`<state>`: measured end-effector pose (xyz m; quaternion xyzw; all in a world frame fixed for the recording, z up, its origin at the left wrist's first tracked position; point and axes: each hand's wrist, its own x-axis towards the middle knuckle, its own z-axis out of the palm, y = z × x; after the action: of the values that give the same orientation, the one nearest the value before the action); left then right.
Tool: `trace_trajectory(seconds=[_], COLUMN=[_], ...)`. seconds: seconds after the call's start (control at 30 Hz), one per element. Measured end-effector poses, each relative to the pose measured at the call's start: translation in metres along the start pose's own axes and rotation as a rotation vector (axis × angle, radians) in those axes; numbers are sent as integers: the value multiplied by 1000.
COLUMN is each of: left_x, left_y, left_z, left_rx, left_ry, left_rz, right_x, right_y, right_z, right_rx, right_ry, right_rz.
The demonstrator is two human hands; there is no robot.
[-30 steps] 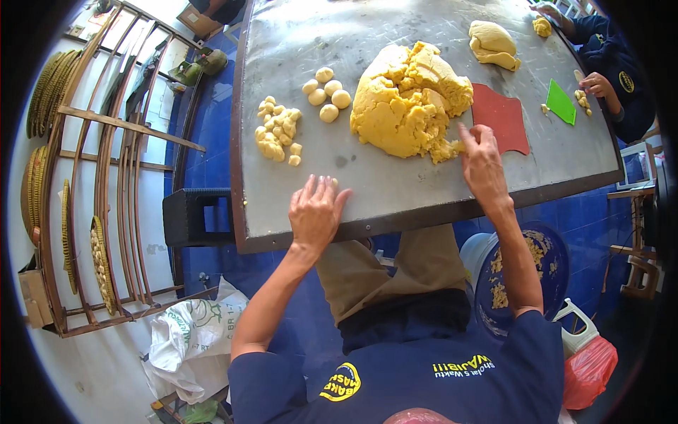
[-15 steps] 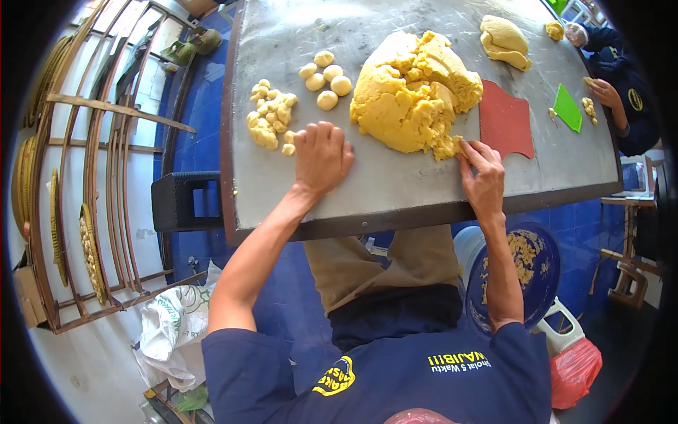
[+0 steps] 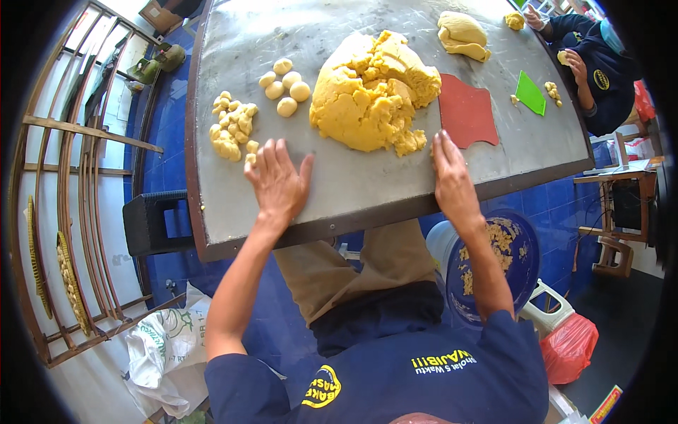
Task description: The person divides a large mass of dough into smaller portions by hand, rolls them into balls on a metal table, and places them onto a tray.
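A big mound of crumbly yellow dough (image 3: 367,99) rests on the metal-topped table (image 3: 339,187). My left hand (image 3: 279,184) lies palm down and open on the table, fingers spread, with its outer fingertips beside small dough pieces (image 3: 251,148). Beyond them sit a heap of pale dough lumps (image 3: 232,128) and several smooth dough balls (image 3: 287,106). My right hand (image 3: 455,180) is just right of the mound's near edge, its fingers straight and pressed together. Whatever it may hold is hidden under the fingers. A red flat scraper (image 3: 467,113) lies just beyond it.
At the far right a co-worker's hand (image 3: 578,68) holds a bit of dough near a green scraper (image 3: 530,93). A smooth dough slab (image 3: 462,35) lies at the back. Below the table's edge stands a blue basin (image 3: 526,279) with dough scraps. Wooden racks (image 3: 78,141) line the left.
My right hand has come away from the mound's edge, where it was pinching dough. My left hand has gone from curled to spread flat. The whole view has shifted slightly.
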<state>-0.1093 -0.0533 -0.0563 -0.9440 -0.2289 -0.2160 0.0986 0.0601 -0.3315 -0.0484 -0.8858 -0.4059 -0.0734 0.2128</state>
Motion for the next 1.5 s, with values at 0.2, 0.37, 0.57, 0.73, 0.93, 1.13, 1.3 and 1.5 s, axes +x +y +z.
trace_trajectory(seconds=[0.2, 0.37, 0.57, 0.73, 0.93, 1.13, 1.3, 1.5], left_x=[-42, -35, -26, -17, -6, -9, -24, -14], left_y=[10, 8, 36, 99, 71, 61, 78, 72], left_z=[-34, -29, -30, -40, -44, -17, -7, -34], left_rx=[-182, -637, -1406, -1781, -1622, -840, -855, -1217], left_ry=[-230, -124, -45, -148, -386, -15, -86, -284], left_rz=[-259, -442, -761, -756, -670, -15, -225, -314], right_x=[-21, -8, 7, 1, 14, 19, 15, 23], right_y=[10, 24, -10, -91, -100, -128, -130, -116], right_z=[-19, -13, -27, -8, -4, -4, 11, 3], right_rx=[159, 88, 351, 734, 551, 792, 566, 859], right_ry=[106, 183, 88, 121, 125, 38, 55, -48], right_rz=[101, 31, 148, 131, -138, -80, -116, 5])
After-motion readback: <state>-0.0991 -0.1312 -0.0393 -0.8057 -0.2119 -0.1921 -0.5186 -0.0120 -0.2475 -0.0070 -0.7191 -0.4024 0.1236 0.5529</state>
